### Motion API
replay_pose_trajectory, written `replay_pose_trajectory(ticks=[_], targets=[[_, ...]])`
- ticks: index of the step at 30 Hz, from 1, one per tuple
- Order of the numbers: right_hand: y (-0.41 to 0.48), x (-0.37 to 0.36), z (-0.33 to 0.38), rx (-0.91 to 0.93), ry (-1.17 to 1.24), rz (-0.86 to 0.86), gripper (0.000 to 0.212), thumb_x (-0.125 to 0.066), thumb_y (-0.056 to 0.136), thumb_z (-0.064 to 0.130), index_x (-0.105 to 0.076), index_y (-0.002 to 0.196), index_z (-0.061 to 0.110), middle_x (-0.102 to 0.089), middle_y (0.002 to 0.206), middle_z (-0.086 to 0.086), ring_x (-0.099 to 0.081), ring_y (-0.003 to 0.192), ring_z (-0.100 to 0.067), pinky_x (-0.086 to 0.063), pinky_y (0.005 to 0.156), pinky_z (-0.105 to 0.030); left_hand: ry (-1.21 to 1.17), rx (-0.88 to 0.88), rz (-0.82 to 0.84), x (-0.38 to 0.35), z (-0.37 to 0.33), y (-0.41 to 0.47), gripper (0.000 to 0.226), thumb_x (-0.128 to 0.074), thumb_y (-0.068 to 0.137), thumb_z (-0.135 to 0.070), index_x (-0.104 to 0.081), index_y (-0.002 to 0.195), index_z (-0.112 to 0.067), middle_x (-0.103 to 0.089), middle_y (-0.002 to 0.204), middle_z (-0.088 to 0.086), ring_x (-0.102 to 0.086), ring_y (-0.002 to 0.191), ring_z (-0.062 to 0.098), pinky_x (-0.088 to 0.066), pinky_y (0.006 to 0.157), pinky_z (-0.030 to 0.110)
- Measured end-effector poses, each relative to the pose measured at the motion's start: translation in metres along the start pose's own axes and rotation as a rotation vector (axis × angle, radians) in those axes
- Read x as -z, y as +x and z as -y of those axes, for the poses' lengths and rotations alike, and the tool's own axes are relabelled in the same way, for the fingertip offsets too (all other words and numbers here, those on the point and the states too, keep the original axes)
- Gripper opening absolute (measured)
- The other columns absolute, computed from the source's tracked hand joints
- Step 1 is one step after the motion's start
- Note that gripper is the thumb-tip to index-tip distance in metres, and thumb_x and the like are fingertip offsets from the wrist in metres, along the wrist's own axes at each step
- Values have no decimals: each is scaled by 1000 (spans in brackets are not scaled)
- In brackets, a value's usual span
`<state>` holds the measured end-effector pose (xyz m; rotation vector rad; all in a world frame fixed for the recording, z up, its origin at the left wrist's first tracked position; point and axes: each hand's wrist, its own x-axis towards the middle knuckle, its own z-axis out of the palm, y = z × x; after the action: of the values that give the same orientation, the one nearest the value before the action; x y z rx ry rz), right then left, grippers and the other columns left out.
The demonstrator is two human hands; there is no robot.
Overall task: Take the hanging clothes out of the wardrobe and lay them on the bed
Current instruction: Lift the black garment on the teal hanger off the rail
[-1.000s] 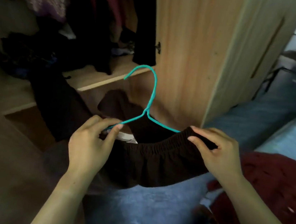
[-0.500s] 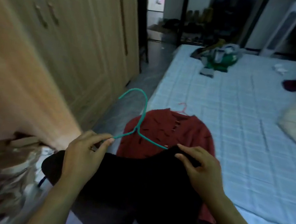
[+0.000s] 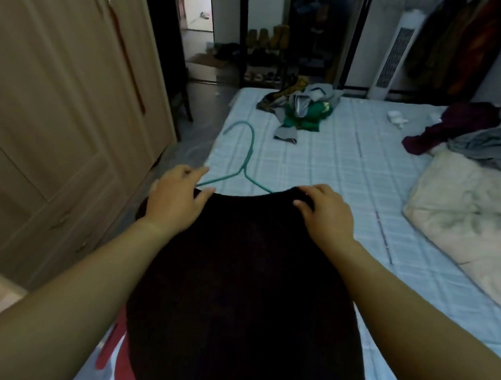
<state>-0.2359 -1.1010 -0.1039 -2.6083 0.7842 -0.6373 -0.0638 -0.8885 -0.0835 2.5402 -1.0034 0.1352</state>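
Observation:
A dark brown garment (image 3: 249, 285) on a teal wire hanger (image 3: 245, 157) lies spread over the near left part of the light blue checked bed (image 3: 341, 170). My left hand (image 3: 174, 199) grips the garment's top left corner and the hanger's arm. My right hand (image 3: 325, 214) grips the waistband at the top right. A red garment (image 3: 109, 346) shows from under the dark one at its lower left. The wooden wardrobe (image 3: 47, 99) stands on the left with its doors closed in view.
A pile of green and grey clothes (image 3: 301, 110) lies at the bed's far end. A cream quilt (image 3: 477, 226) with grey and maroon clothes (image 3: 473, 133) covers the right side. A white tower fan (image 3: 394, 55) and a shoe rack (image 3: 267, 55) stand beyond the bed.
I have turned from the wardrobe to the bed. The dark garment has gone from hanging in my hands to lying flat over the red garment, which it now mostly covers.

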Motion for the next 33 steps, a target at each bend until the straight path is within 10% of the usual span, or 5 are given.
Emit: replay_pose_trajectory(ticks=[14,24,33], targets=[[-162,-98,143,402,-68,532,51,-44,91,53,-54,129,21,-52,134,-7,-50,122,-24,-35,105,-43,56,299,119,6,107,-258,60,-23,90,-64,-52,128,-27,-61,120,5,-60,108,28,-48,87,51],[-222,-163,450,882,265,507,51,-38,88,53,-66,109,17,-66,108,-7,-65,90,-26,-54,73,-34,183,679,-280,185,272,-389,53,-34,87,-58,-57,124,-26,-60,123,1,-57,110,25,-47,91,44],[-256,-170,773,1270,623,341,51,-43,87,49,-65,112,11,-66,111,-8,-63,99,-28,-53,83,-34,575,873,-514,402,421,-484,58,-32,85,-57,-60,117,-17,-61,113,9,-59,101,34,-46,84,44]])
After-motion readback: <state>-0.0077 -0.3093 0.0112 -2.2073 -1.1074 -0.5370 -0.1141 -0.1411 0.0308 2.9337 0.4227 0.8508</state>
